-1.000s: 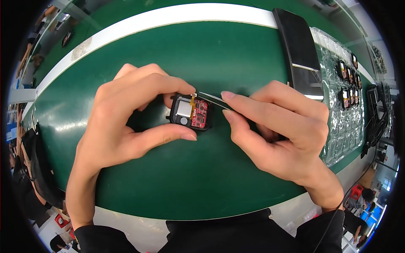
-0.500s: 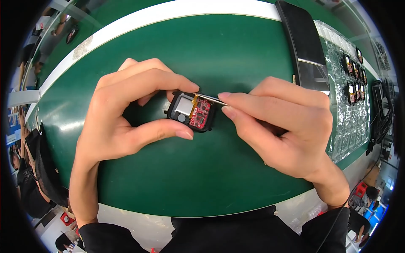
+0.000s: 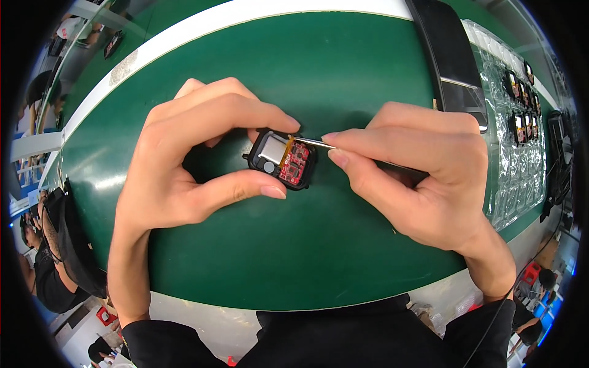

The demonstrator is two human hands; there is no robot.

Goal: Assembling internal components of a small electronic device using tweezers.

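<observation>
My left hand grips an open black smartwatch case by its edges, forefinger on the far side and thumb on the near side. Inside the case lie a silver battery, a small grey disc and a red circuit board. A yellowish strip runs between battery and board. Pinched between my right thumb and forefinger is a slim pair of metal tweezers. Its tip reaches the case's far edge near the strip; exact contact is too small to tell. My right hand stays right of the case.
The green tabletop lies under both hands. A black device with a glossy panel stands at the far right. Beyond it, a clear plastic tray bears several similar watch cases. Black cables lie at the right edge; other people sit farther off.
The whole view has shifted slightly. Both hands keep their grips on the watch case and the tweezers, and the tweezers' tip stays by the case's far edge.
</observation>
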